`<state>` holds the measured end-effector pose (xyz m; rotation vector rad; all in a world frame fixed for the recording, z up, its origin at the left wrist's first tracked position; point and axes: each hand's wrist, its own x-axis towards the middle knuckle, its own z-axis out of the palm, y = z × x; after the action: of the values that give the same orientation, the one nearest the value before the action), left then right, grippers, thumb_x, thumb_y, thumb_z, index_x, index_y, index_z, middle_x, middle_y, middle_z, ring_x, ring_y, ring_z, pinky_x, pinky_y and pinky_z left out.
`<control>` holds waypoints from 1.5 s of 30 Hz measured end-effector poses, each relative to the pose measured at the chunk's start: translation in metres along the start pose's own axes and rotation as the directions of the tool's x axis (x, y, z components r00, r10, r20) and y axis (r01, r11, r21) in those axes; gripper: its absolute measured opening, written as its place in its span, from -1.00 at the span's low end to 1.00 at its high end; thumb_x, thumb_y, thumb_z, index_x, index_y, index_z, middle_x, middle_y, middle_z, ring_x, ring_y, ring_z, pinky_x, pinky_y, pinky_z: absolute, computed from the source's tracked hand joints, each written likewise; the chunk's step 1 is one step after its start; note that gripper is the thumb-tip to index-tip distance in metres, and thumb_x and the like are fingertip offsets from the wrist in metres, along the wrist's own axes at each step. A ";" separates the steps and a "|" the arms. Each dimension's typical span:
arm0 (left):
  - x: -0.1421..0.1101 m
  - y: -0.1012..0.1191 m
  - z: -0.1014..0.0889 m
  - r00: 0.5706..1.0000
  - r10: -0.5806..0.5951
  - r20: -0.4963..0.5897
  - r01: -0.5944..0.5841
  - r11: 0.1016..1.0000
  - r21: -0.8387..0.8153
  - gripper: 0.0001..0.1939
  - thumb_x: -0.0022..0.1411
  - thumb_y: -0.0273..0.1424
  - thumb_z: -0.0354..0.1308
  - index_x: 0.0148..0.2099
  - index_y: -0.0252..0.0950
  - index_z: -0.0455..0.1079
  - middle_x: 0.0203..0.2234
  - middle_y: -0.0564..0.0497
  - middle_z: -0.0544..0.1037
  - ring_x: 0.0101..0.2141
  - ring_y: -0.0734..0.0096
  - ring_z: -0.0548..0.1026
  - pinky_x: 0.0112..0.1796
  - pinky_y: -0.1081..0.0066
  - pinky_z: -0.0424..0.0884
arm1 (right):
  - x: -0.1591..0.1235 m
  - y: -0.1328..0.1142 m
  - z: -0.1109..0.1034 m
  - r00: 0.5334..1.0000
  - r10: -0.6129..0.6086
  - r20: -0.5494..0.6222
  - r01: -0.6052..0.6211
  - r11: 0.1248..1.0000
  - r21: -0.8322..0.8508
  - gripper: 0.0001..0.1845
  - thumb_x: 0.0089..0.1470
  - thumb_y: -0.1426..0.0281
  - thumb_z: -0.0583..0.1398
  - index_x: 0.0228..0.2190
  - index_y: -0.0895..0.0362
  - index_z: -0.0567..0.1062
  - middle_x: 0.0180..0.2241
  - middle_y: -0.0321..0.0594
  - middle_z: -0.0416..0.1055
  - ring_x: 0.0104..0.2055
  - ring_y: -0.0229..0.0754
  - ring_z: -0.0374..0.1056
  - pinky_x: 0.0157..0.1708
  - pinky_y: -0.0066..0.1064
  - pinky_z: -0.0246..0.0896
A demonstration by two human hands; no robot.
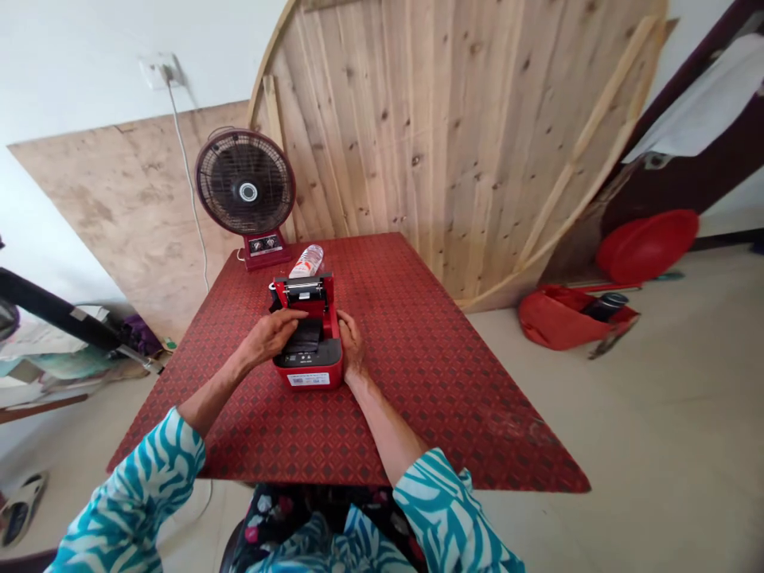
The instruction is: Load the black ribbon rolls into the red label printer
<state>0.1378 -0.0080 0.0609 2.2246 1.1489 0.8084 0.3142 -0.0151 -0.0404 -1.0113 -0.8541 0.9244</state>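
Observation:
A red and black label printer (310, 376) stands on the table with its lid (304, 288) raised. A white sticker (309, 380) with small print is on its front. My left hand (275, 333) reaches over the printer's left side, fingers stretched out above the black inner part (303, 336); whether they touch it I cannot tell. Against the right side of the printer, my right hand (351, 341) is closed along the wall, holding it. A clear plastic bottle (309, 260) with a red and white label lies behind the raised lid.
A patterned red cloth (430, 382) covers the table. At the far left corner stands a fan (246, 187), and a white cord (189, 175) hangs from a wall socket (162, 72). Large wooden boards (442, 143) lean behind. A red bag (555, 318) lies on the floor at right.

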 end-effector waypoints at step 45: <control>0.019 0.059 -0.024 0.985 -0.068 0.160 -0.030 0.840 0.541 -0.70 0.06 -0.40 0.14 -0.10 -0.22 0.40 -0.23 -0.03 0.58 -0.21 0.19 0.53 -0.19 0.32 0.39 | 0.001 -0.004 0.003 0.999 -0.029 0.018 0.029 0.999 0.014 -0.62 0.06 0.27 0.04 -0.13 0.08 0.49 -0.07 -0.21 0.46 0.03 -0.13 0.32 0.10 -0.24 0.14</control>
<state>0.1624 -0.0183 0.1218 2.6631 1.4436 0.2776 0.3127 -0.0141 -0.0350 -0.9779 -0.8743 0.9146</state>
